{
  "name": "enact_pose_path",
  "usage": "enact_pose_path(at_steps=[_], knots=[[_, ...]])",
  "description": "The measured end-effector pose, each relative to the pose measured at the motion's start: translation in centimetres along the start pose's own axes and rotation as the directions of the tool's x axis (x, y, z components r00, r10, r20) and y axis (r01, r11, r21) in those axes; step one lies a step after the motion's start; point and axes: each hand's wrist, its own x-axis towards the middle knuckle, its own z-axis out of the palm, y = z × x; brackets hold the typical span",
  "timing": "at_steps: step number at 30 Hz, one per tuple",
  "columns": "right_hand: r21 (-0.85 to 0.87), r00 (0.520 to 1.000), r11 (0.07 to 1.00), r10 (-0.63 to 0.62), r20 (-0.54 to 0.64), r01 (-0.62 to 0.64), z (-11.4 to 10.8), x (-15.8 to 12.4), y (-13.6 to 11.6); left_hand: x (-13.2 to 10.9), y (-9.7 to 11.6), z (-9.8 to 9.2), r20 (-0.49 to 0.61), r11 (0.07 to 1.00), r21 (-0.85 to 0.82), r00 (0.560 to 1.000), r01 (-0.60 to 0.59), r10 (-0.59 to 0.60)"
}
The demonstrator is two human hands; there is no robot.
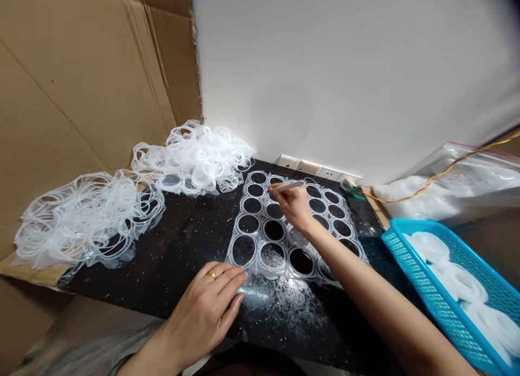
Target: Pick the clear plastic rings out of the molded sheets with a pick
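Note:
A transparent plastic sheet [260, 235] lies on a black speckled countertop [174, 251], with several round holes cut through it in rows. My right hand [293, 207] is over the sheet's far half and pinches a thin pale tool [289, 186], whose tip is near the upper holes. I cannot tell what kind of tool it is. My left hand [203, 310], wearing a gold ring, lies flat with its fingertips at the sheet's lower left edge. Loose white flecks [289, 300] are scattered on the countertop below the sheet.
Two heaps of transparent plastic rings [87, 219] [195, 159] lie at the left. A blue plastic basket [442, 305] holds white rolled material [455, 281]. Cardboard [81, 78] lines the left, a white wall [345, 78] stands behind, and wall sockets [309, 167] sit above the counter.

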Motion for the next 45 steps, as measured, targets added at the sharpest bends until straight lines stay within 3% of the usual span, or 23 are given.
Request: enact_pose_path(at_steps=[5, 13, 25, 31, 39, 45], knots=[[0.248, 0.934, 0.934, 0.177, 0.311, -0.259, 1.6, -3.4, -1.4, 2.7, -1.2, -0.3, 0.067, 1.000, -0.007, 0.997, 0.030, -0.030], [0.408, 0.838, 0.811, 0.173, 0.517, -0.419, 1.7, -4.9, -1.4, 4.5, -2.0, 0.7, 0.202, 0.998, 0.059, 0.978, 0.032, -0.044], [0.410, 0.856, 0.844, 0.105, 0.506, -0.346, 1.6, -4.8, -0.9, 4.4, -1.8, 0.6, 0.203, 0.997, 0.066, 0.978, 0.029, -0.042], [0.383, 0.855, 0.889, 0.017, 0.519, -0.250, 1.4, -4.6, -1.4, 4.4, -1.7, 0.6, 0.200, 0.996, 0.075, 0.978, 0.040, -0.054], [0.396, 0.862, 0.867, 0.070, 0.502, -0.302, 1.6, -5.2, -1.0, 4.5, -1.8, 0.8, 0.189, 0.997, 0.066, 0.981, 0.040, -0.051], [0.375, 0.882, 0.914, -0.041, 0.469, -0.156, 1.4, -4.9, -1.4, 4.3, -1.8, 0.8, 0.175, 0.998, 0.049, 0.983, 0.048, -0.056]])
